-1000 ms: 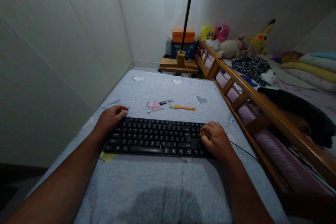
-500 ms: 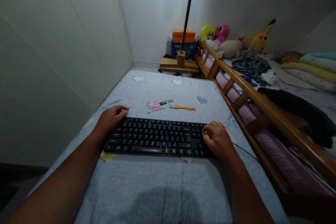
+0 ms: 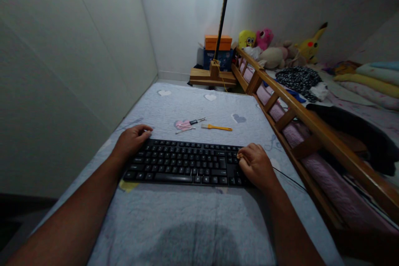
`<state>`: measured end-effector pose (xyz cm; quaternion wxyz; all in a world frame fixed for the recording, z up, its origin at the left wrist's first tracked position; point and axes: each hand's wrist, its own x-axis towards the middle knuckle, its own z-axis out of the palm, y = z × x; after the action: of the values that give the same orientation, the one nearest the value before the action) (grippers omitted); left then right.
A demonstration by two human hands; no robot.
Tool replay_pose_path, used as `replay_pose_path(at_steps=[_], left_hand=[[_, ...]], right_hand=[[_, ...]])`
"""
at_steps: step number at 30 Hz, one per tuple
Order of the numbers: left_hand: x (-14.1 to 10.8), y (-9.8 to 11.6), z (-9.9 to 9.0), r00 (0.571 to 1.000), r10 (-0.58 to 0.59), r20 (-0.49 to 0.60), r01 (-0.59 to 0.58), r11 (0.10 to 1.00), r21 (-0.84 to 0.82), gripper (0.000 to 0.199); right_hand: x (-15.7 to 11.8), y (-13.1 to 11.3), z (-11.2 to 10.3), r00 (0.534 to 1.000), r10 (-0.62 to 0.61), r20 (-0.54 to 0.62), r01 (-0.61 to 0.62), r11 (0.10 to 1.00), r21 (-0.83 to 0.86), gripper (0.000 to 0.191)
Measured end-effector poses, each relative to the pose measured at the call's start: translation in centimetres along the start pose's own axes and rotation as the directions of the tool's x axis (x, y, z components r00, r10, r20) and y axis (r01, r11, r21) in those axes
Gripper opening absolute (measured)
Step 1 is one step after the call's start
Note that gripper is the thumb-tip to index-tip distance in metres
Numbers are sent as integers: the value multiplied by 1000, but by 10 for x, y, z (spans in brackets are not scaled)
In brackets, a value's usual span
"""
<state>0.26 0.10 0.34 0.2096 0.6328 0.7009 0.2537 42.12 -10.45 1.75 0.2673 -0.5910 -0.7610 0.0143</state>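
A black keyboard [image 3: 187,160] lies flat on the pale blue bedspread, its keys facing up. At its far left corner rests my left hand [image 3: 132,139], closed about the edge; the undersides of the fingers are hidden. My right hand [image 3: 255,164] is over the number keys at the right end, fingers pinched together. A small tan-orange bit shows at those fingertips, too small to name. Beyond the keyboard lie a flat brush with a yellow handle [image 3: 220,128], a dark-handled tool with metal ends [image 3: 193,121] and a thin cotton swab-like stick [image 3: 185,130].
A wooden bed rail [image 3: 299,110] runs along the right side, with soft toys and bedding past it. A white cabinet [image 3: 77,70] borders the left. At the far end stands a wooden base [image 3: 213,77] with a dark pole. The keyboard cable [image 3: 289,178] trails right.
My right hand has shifted slightly left over the number keys, and the tan-orange bit at its fingertips shows a little more. My left hand and the keyboard have stayed in place.
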Motion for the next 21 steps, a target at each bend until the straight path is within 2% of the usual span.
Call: replay_pose_path(at_steps=[21], left_hand=[[1, -5, 2, 1000, 21, -17, -22, 1000, -9, 47]], right_hand=[[0, -4, 2, 1000, -11, 24, 10, 999, 41, 18]])
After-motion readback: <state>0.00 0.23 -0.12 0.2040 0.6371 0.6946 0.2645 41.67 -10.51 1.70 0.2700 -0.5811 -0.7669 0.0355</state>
